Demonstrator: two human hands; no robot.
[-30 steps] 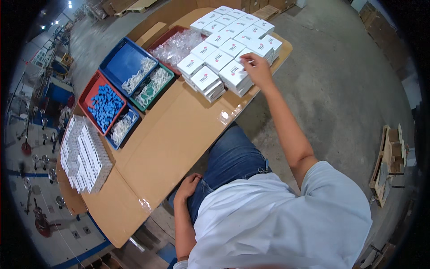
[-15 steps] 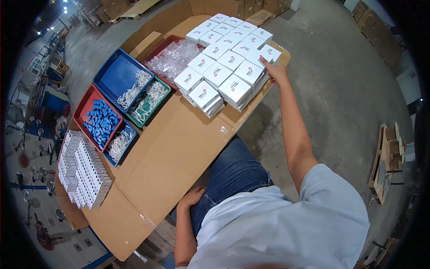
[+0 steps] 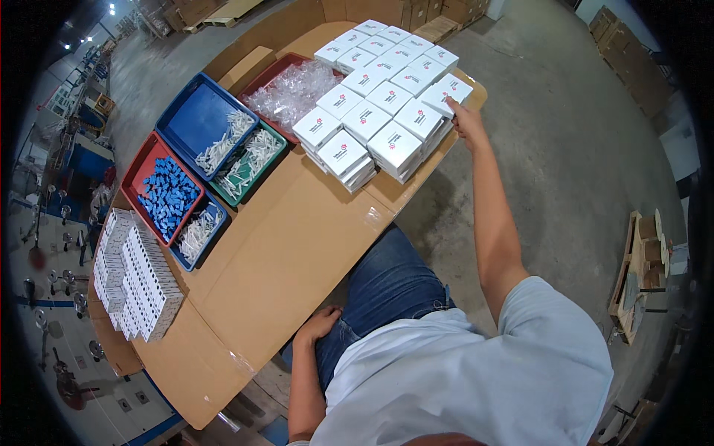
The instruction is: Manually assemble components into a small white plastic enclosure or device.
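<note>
At the right end of the cardboard-topped table, my right hand (image 3: 467, 125) pinches the near edge of a small white box (image 3: 448, 92), thumb on top and the fingers underneath largely hidden. That box sits at the right side of several rows of stacked white boxes (image 3: 387, 99), each with a small red and dark print. My left hand (image 3: 321, 324) rests on my thigh against the jeans (image 3: 390, 282). It holds nothing, and its fingers lie loosely on the cloth.
Beside the stacks is a red tray (image 3: 280, 67) of clear plastic pieces. Blue (image 3: 186, 111), green (image 3: 280, 151) and red (image 3: 141, 168) trays hold small white sticks and blue parts. White cartons (image 3: 141, 279) stand at the table's left. A wooden pallet (image 3: 623, 297) lies on the floor at right.
My right thumb has shifted from the box's left side to its near edge. The box sits slightly nearer and more turned. My left hand has stayed on my thigh.
</note>
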